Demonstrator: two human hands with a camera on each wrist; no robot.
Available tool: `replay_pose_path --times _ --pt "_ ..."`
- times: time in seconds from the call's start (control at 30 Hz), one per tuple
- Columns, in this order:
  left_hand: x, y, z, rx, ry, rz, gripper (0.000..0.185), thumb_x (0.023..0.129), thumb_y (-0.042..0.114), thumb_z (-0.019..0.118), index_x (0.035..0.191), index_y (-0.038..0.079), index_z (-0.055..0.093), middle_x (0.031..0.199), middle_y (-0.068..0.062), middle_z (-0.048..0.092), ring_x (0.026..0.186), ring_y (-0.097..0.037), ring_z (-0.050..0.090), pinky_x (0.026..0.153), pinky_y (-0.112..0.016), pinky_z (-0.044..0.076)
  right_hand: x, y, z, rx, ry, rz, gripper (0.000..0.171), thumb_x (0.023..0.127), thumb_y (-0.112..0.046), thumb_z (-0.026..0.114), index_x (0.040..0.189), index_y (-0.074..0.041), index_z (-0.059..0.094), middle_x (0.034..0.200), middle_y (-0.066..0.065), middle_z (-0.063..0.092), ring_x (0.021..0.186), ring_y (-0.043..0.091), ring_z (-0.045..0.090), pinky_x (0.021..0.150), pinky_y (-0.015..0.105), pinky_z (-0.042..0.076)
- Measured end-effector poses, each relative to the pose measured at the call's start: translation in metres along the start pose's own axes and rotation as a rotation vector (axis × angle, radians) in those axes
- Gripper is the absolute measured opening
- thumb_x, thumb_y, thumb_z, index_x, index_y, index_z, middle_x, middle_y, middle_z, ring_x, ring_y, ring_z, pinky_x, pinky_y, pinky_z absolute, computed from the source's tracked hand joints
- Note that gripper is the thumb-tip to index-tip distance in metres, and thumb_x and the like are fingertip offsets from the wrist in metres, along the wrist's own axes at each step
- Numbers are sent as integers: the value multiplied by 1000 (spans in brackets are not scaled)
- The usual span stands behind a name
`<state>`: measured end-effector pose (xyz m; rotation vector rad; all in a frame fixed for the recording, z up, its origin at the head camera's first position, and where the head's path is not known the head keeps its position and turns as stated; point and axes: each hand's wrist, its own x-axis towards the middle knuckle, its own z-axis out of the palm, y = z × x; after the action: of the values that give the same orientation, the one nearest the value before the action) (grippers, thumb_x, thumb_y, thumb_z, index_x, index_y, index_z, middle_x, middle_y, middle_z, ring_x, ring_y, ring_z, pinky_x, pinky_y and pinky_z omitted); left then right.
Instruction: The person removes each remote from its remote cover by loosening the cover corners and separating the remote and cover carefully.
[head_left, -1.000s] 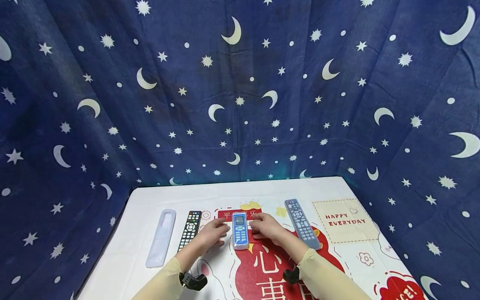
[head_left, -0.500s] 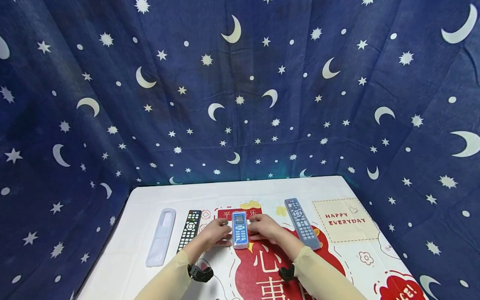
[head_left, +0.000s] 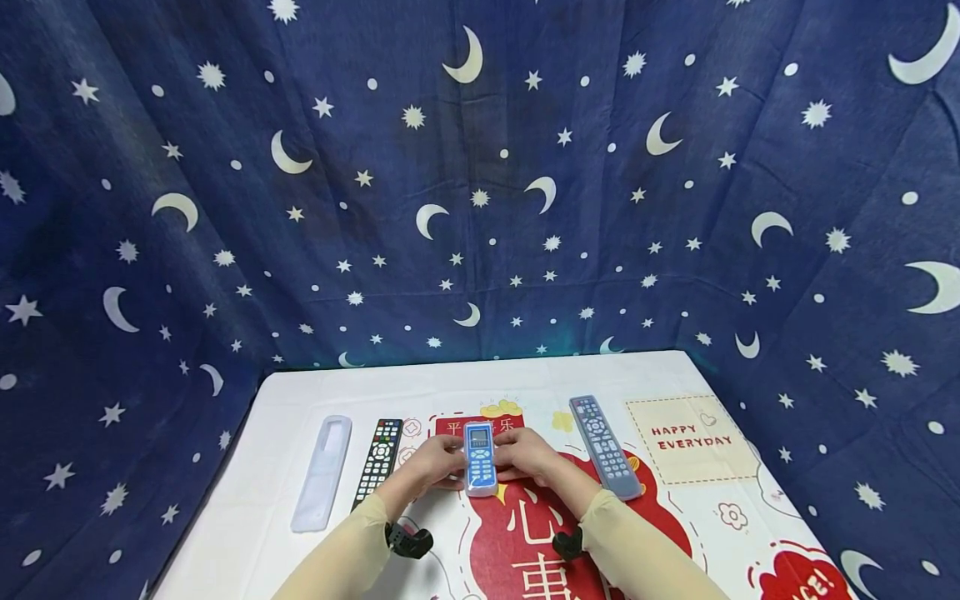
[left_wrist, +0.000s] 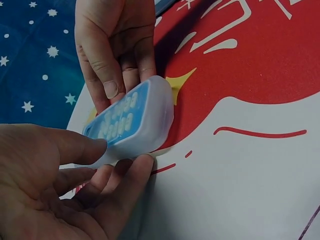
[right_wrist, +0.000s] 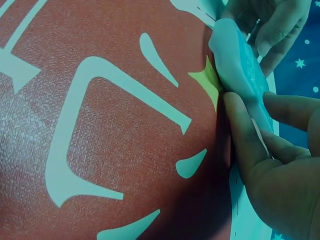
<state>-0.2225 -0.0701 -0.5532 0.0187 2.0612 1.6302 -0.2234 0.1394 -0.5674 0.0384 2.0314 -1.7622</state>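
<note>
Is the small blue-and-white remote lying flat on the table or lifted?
Lifted at its near end: the small blue-and-white remote tilts off the printed tablecloth, with left hand and right hand pinching its sides.

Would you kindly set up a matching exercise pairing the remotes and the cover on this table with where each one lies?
Things:
1. blue-and-white remote in a clear sleeve
2. black remote with coloured buttons
3. grey-blue silicone-covered remote
4. empty translucent white remote cover

Places:
A. farthest left
B. right of both hands
C. between both hands
D. just left of the left hand

Pairs: 1-C, 2-D, 3-B, 4-A
</note>
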Motion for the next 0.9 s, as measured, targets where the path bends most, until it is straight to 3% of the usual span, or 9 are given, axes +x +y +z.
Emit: replay_pose_path --times 0.33,0.57,0.9 --pt "1 -1 4 44 33 23 52 92 -9 59 142 -15 44 100 -19 59 78 -25 69 70 -41 62 4 3 9 -39 73 1 51 89 4 69 137 14 52 100 17 64 80 22 72 68 37 62" --pt "1 -2 4 -6 45 39 54 90 -12 60 142 -12 44 100 -18 56 78 -26 66 69 -42 62 5 3 12 -12 94 -28 51 89 6 69 137 13 52 101 18 63 80 21 71 69 38 62" --pt "5 -6 -1 -90 69 175 60 89 -11 62 145 -8 38 115 -25 61 89 -28 69 73 -47 62 4 -2 12 7 155 -115 51 93 1 69 141 3 52 103 13 68 85 20 70 75 39 62"
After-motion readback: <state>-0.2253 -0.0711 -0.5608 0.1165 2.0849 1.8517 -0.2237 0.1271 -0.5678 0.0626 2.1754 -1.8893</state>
